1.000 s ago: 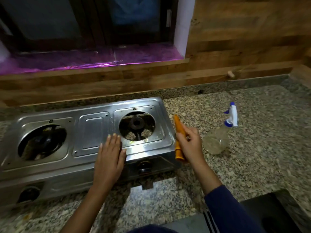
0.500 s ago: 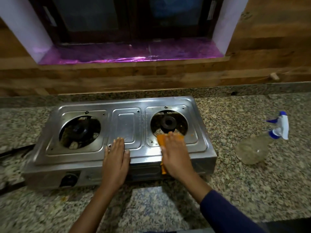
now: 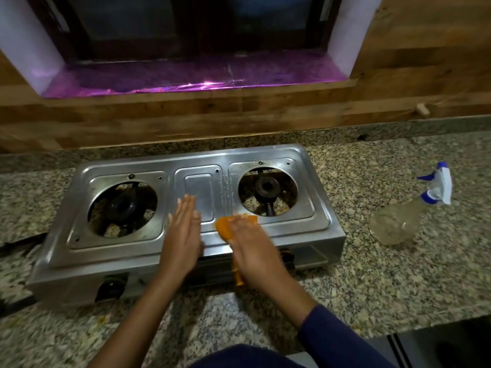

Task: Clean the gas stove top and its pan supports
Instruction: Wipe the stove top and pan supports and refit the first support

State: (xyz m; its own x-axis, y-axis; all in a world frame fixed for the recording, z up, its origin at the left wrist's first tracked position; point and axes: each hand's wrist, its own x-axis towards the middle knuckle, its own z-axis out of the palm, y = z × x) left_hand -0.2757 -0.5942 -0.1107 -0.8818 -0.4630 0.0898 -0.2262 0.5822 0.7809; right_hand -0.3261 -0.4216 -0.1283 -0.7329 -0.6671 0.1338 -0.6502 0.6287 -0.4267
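A two-burner steel gas stove (image 3: 196, 166) sits on the granite counter with no pan supports on it. Both burner wells are bare, the left burner (image 3: 123, 207) and the right burner (image 3: 267, 185). My left hand (image 3: 183, 235) lies flat on the stove's front middle, fingers together. My right hand (image 3: 252, 248) presses an orange cloth (image 3: 224, 227) onto the top, in front of the right burner. Part of the cloth hangs over the stove's front edge.
A clear spray bottle (image 3: 398, 221) with a blue and white trigger lies on its side on the counter (image 3: 372, 274), right of the stove. A wooden wall and a purple window sill (image 3: 186, 78) stand behind. A dark cable (image 3: 16, 245) runs at far left.
My right hand came from the stove's right side onto its top with the cloth, then slid left toward the middle. My left hand stayed pressed on the stove front.
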